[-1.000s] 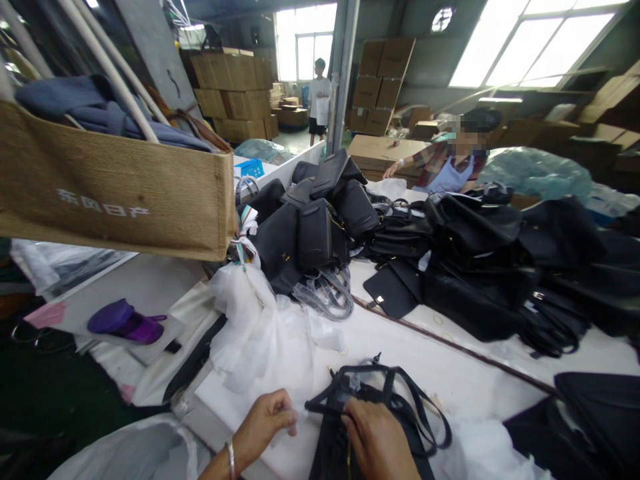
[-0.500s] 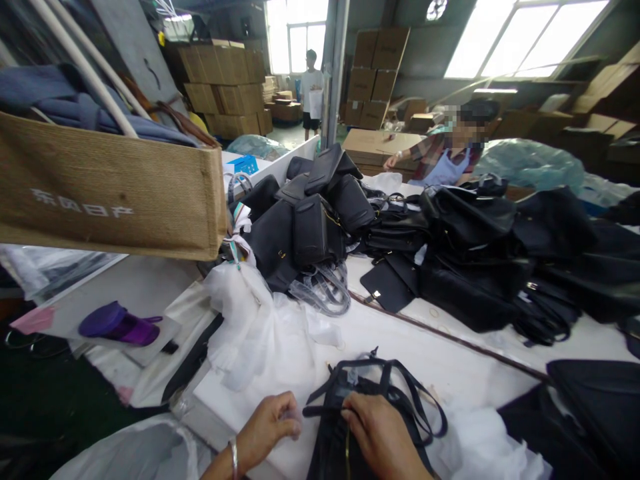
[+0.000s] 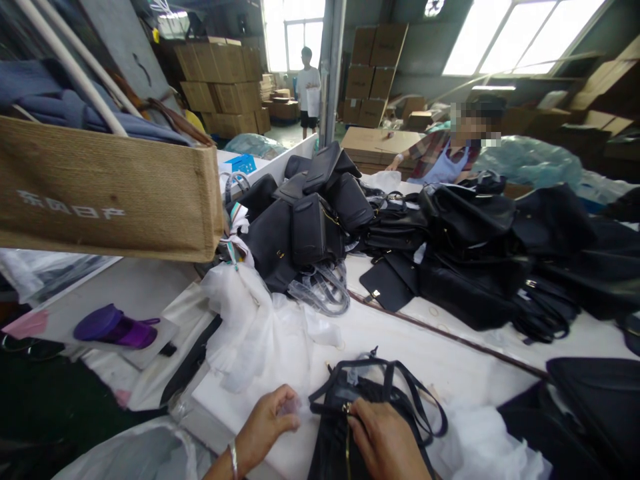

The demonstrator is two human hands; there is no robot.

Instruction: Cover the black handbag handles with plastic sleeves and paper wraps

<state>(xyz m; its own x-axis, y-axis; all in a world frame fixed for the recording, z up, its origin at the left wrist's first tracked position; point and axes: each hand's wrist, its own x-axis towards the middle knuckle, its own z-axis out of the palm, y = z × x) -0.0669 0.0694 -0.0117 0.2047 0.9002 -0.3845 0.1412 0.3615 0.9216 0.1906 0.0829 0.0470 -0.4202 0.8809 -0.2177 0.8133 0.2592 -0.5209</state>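
Observation:
A black bag (image 3: 327,443) with thin straps (image 3: 434,400) and a gold-coloured zip lies in front of me on the white table. My right hand (image 3: 387,437) is closed on its upper part, with the fingertips beside a small gold-coloured metal fitting (image 3: 347,408). Left of the bag, my left hand (image 3: 265,423), with a silver bangle at the wrist, has thumb and fingers curled round a scrap of clear plastic film (image 3: 294,404). That hand is apart from the bag. White wrapping sheets (image 3: 250,333) lie just beyond it, and more white wrapping (image 3: 493,443) sits right of the bag.
Black bags are heaped along the table (image 3: 430,347), with a flat black pouch (image 3: 387,283) before them. A woven bag (image 3: 110,193) overhangs the left side, above a purple cup (image 3: 117,327). A co-worker (image 3: 445,160) is across the table; another person (image 3: 307,90) stands farther back.
My right hand has shifted slightly right and down on the bag, and the gold-coloured fitting now shows beside its fingertips. The left hand has barely moved.

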